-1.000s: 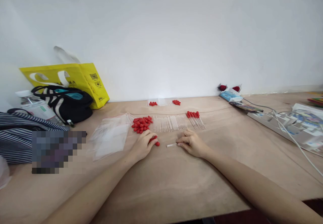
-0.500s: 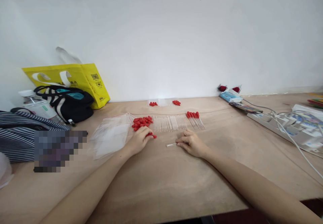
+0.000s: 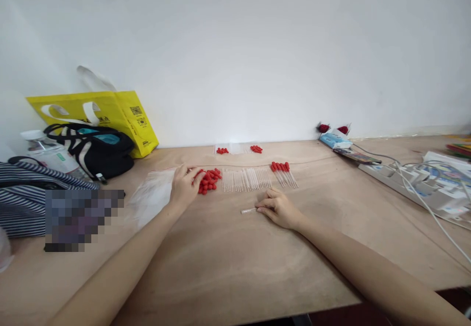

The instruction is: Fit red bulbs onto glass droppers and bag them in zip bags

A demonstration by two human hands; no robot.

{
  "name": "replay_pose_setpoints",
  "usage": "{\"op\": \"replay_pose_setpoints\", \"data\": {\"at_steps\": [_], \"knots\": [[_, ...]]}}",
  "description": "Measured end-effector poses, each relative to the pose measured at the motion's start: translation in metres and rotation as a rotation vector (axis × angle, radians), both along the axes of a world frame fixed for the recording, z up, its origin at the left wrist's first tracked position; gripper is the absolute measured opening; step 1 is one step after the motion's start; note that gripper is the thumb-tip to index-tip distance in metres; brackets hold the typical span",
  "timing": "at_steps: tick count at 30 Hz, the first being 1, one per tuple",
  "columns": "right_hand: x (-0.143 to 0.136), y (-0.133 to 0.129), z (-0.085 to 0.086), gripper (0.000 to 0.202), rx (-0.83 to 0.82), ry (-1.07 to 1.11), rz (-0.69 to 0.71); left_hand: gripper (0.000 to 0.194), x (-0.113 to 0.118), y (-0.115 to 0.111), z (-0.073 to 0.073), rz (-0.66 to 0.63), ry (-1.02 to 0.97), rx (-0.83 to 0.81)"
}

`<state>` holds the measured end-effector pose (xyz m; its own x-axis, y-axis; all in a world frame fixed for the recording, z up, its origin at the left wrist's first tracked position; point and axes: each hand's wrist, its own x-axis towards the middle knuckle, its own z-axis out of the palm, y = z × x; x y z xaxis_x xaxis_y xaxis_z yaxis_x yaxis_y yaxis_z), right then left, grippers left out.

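My left hand (image 3: 185, 187) is at the left side of a pile of red rubber dropper bulbs (image 3: 209, 181), its fingers apart and touching the pile; the fingertips are partly hidden among the bulbs. My right hand (image 3: 277, 209) rests on the table, thumb and fingers closed on a clear glass dropper tube (image 3: 248, 211) that points left. Just beyond the hands lies a row of bare glass tubes (image 3: 246, 180). To its right are several droppers (image 3: 284, 174) with red bulbs fitted on their far ends.
Clear plastic bags (image 3: 152, 196) lie left of the pile. Against the wall is another bag (image 3: 237, 148) with red pieces. A yellow bag (image 3: 143, 137), a black bag (image 3: 110, 154) and a bottle (image 3: 55, 154) stand left. On the right are a power strip (image 3: 390, 179), cables and a tissue pack (image 3: 335, 139).
My left hand has moved left and away from me, from in front of the pile with a red bulb in its fingers to the pile's left side. My right hand stays put, holding the tube.
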<state>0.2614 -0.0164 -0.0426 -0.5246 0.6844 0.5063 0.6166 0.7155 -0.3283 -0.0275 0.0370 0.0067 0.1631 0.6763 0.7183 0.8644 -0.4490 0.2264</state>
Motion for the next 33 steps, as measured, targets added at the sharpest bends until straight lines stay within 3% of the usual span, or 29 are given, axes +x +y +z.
{"op": "replay_pose_setpoints", "data": {"at_steps": [3,6,12,25,33], "knots": [[-0.001,-0.001,0.001,0.014,0.009,0.014,0.002,0.020,0.018,-0.028,-0.010,-0.283,0.121,-0.166],[-0.001,-0.002,0.002,0.013,0.019,0.005,-0.038,0.016,0.035,-0.046,-0.023,-0.406,0.121,-0.370],[-0.005,-0.004,0.000,0.012,0.006,0.008,-0.172,0.015,0.049,-0.054,-0.030,-0.416,0.020,-0.496],[-0.019,-0.012,-0.001,0.022,0.034,-0.008,-0.057,0.015,0.054,-0.058,-0.030,-0.325,0.092,-0.380],[-0.024,-0.020,0.000,0.020,0.018,0.004,0.015,0.013,0.056,-0.061,-0.029,-0.312,-0.023,-0.459]]}}
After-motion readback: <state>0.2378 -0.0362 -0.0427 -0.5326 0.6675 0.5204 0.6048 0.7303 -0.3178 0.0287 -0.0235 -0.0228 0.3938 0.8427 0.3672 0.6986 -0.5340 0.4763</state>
